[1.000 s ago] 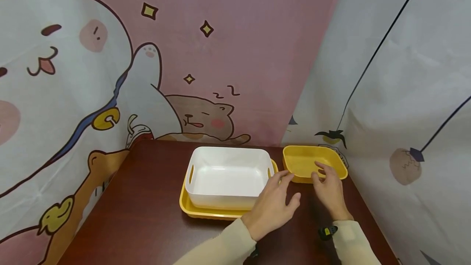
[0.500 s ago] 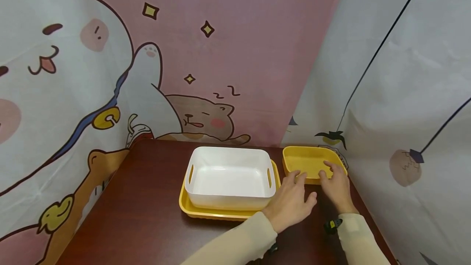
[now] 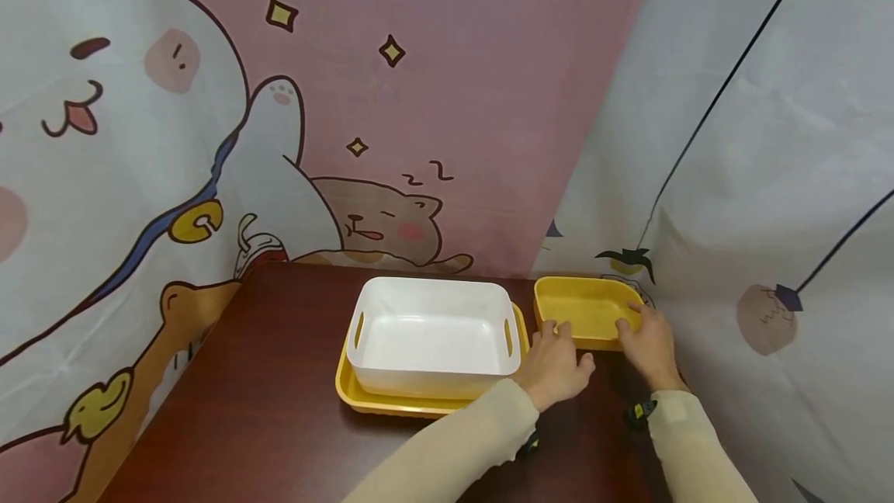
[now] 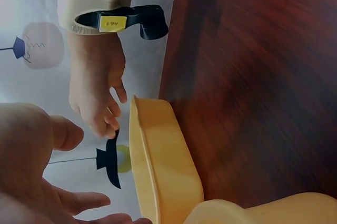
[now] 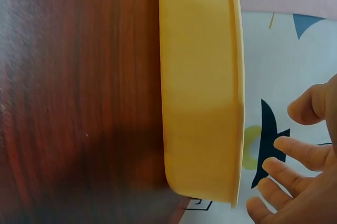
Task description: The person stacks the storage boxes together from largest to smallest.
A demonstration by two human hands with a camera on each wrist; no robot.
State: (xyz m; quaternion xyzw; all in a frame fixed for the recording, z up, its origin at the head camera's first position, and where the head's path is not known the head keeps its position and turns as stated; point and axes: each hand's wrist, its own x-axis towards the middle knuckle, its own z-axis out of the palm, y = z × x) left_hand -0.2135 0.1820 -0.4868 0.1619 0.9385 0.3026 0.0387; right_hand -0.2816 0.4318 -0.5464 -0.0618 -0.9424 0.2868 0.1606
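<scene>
A small yellow bin (image 3: 587, 315) stands at the back right of the table, its inside bare. My left hand (image 3: 556, 367) is over its near left corner, fingers spread and relaxed. At the bin's right end is my right hand (image 3: 649, 344), thumb and fingers apart near the rim. Seen from the right wrist, the bin's long yellow wall (image 5: 202, 87) is upright, with the right hand's fingers (image 5: 300, 182) loosely bent above the rim. In the left wrist view, the left thumb (image 4: 66, 132) and fingers are apart, with nothing between them.
Just left of the hands, a white basket (image 3: 433, 340) with side handle slots sits inside a larger yellow tray (image 3: 391, 406). The dark red-brown table (image 3: 279, 379) meets cartoon-printed cloth walls (image 3: 475, 99) at the back and right.
Both hands have shifted right and slightly forward, closer to the small yellow bin's two ends. The bin, basket and larger tray have stayed in place; the head view has tilted slightly.
</scene>
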